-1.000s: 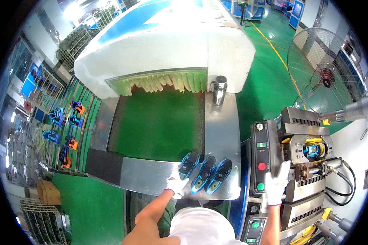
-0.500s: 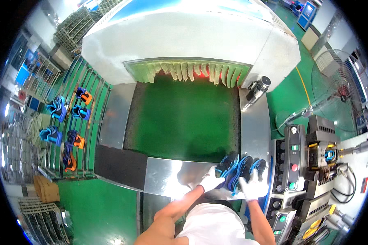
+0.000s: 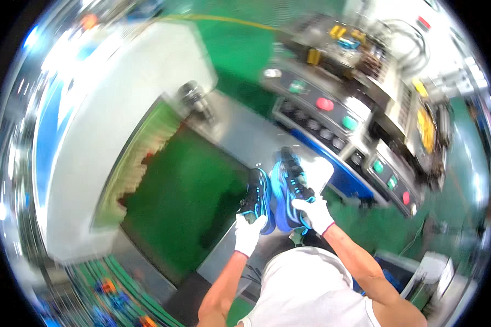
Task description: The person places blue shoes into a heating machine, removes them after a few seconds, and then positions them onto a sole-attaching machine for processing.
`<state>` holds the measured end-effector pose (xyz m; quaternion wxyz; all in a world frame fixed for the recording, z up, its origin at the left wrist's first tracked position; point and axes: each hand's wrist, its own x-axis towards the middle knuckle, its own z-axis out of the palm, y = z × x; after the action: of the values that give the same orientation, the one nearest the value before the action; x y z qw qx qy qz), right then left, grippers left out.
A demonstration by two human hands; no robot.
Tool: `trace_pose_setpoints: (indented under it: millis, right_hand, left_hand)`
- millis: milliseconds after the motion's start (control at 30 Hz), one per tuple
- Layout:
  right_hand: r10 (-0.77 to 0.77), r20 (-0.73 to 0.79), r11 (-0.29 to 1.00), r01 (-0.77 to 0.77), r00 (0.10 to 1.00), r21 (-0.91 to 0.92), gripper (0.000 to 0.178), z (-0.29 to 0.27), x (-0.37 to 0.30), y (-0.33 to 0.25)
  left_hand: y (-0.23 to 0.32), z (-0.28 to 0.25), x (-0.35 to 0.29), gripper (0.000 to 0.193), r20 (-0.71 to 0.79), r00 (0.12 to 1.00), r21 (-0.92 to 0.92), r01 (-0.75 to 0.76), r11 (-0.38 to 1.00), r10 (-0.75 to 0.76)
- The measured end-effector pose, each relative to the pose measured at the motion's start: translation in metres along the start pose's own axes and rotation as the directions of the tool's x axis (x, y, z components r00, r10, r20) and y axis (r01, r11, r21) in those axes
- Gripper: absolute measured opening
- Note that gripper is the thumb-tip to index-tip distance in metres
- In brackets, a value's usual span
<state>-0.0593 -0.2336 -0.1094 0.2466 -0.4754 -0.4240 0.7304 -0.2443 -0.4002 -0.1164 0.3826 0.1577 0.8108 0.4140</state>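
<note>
White gloves cover both hands. My left hand [image 3: 248,235] is closed on the heel end of a black shoe [image 3: 255,192] with bright blue trim, its toe pointing away from me. Beside it, my right hand [image 3: 314,212] grips black-and-blue footwear [image 3: 292,180] with a blue-purple sole facing the left shoe. Whether the right hand has one shoe or two pressed together, I cannot tell. Both hands are over the metal ledge at the conveyor's near corner.
A green conveyor belt [image 3: 185,188] runs out of a large white machine [image 3: 87,163] with a strip curtain [image 3: 139,163]. A dark metal cylinder [image 3: 196,101] stands on the ledge. To the right is a pressing machine with a button panel [image 3: 322,106]. Shoes sit on a rack [image 3: 123,297] at lower left.
My view and body have turned right toward the button-panel machine. The shoes that stood on the ledge are now held up in both hands, and motion blurs the surroundings.
</note>
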Motion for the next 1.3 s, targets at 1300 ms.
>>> trace_pose_setpoints:
  millis: [1300]
  right_hand:
    - [0.018, -0.485, 0.957, -0.125, -0.874, 0.260, 0.071, -0.403, -0.633, 0.108]
  left_hand:
    - [0.078, 0.608, -0.625, 0.086, 0.663, -0.668, -0.746, -0.627, 0.226, 0.336]
